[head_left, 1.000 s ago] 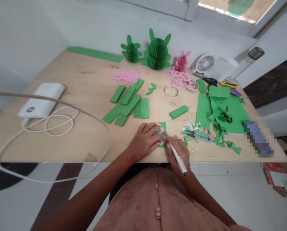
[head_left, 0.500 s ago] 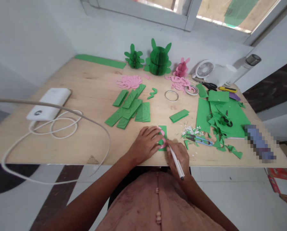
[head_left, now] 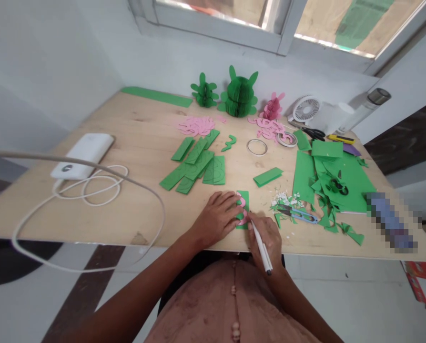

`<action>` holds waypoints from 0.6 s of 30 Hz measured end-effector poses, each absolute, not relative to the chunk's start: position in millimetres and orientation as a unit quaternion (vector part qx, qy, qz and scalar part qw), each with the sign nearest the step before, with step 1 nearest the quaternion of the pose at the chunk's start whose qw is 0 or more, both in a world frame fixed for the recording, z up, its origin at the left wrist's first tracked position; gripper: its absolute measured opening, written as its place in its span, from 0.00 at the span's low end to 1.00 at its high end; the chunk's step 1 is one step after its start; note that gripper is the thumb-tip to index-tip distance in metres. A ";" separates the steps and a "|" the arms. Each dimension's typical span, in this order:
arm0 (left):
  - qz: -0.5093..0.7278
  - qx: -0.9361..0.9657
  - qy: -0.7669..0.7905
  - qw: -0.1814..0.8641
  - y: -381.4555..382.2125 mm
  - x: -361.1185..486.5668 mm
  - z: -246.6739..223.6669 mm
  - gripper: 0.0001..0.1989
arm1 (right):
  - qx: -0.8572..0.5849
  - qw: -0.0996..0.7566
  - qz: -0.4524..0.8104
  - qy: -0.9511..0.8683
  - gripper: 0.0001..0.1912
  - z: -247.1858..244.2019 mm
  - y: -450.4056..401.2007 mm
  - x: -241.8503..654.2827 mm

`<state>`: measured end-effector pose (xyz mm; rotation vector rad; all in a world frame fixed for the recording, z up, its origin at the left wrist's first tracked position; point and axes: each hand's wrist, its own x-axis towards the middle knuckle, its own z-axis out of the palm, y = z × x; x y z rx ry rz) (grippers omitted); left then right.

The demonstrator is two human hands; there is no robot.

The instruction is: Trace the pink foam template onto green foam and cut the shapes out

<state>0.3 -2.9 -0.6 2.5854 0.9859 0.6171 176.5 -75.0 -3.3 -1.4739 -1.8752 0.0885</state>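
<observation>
My left hand [head_left: 218, 216] lies flat with its fingers stretched out, pressing a pink curved paper cutout [head_left: 242, 202] onto a green paper strip [head_left: 246, 195]. Part of the cutout is hidden under the fingers. In my right hand [head_left: 268, 234] is a white pen [head_left: 261, 248], its dark back end pointing toward me and its tip at the cutout's right edge. Left of and beyond the hands lie several green strips [head_left: 193, 164] with drawn outlines. A folded green strip [head_left: 268, 176] rests farther to the right.
Blue thread snips [head_left: 302, 215] lie among paper scraps to the right, beside green sheets [head_left: 356, 181]. Pink cutouts [head_left: 197, 126] and green paper figures [head_left: 238, 97] are at the back. A white power bank [head_left: 82, 155] sits left, its cable [head_left: 159, 205] looping over the table edge.
The view has shifted slightly, so everything appears a little lower and to the right. Both hands stay at the green strip, the pen still at the cutout's edge.
</observation>
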 end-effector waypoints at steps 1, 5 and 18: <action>0.215 0.900 0.346 0.154 -3.1 0.4 -0.7 0.15 | -0.571 0.369 0.034 -0.732 0.15 -3.7 -74.9 176.7; 0.211 0.898 0.354 0.153 -3.1 1.2 -1.7 0.16 | -0.562 0.377 0.028 -0.736 0.16 -6.3 -74.1 177.6; 0.205 0.904 0.351 0.132 0.0 1.4 0.8 0.15 | -0.554 0.370 -0.003 -0.746 0.16 -13.4 -74.2 180.5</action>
